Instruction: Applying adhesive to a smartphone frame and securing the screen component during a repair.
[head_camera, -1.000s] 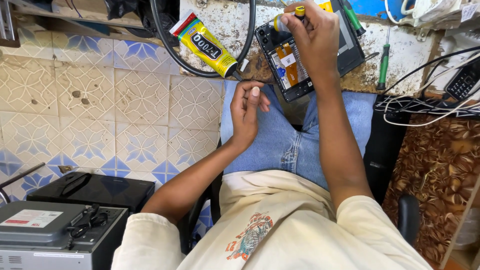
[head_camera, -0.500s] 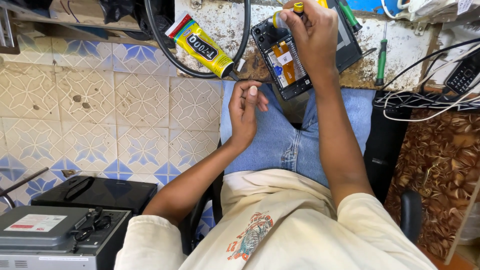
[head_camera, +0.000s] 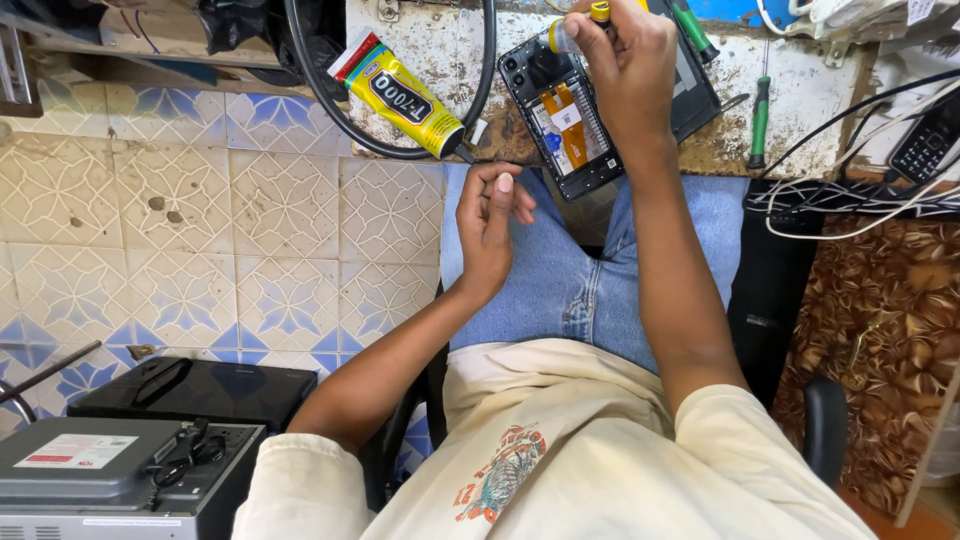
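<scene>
— Yellow and clear plastic, that's the handle the right hand (head_camera: 632, 70) has its fingers wrapped tight around: a small screwdriver (head_camera: 578, 22), its yellow cap poking out above the knuckles.

— And under that hand?

— An opened phone (head_camera: 560, 125), back cover off, orange strips showing inside its black frame. It lies on the workbench (head_camera: 790, 100) close to the near edge, tilted so one corner reaches that edge. The hand covers its upper right part, so I cannot tell where the tip of the tool meets it.

— What about the other hand?

— The left hand (head_camera: 490, 225) is off the bench, held over the lap in blue jeans (head_camera: 560, 280). Its fingers are curled narrow, thumb laid against the forefinger as if pinching; whether something tiny sits between them I cannot tell.

— Anything just beside it?

— A yellow glue tube (head_camera: 400, 95) with a red end lies slanting at the bench's left corner, its nozzle pointing down towards the left hand, near it but not touching. A black cable loop (head_camera: 330, 105) curves around the tube.

— Further out?

— Two green-handled screwdrivers (head_camera: 760, 120) to the right of the phone, then a tangle of white and black wires (head_camera: 850, 200) at the right edge. Patterned floor tiles (head_camera: 200, 220) on the left, and a grey metal box (head_camera: 100, 470) in the lower left corner of the view.
</scene>
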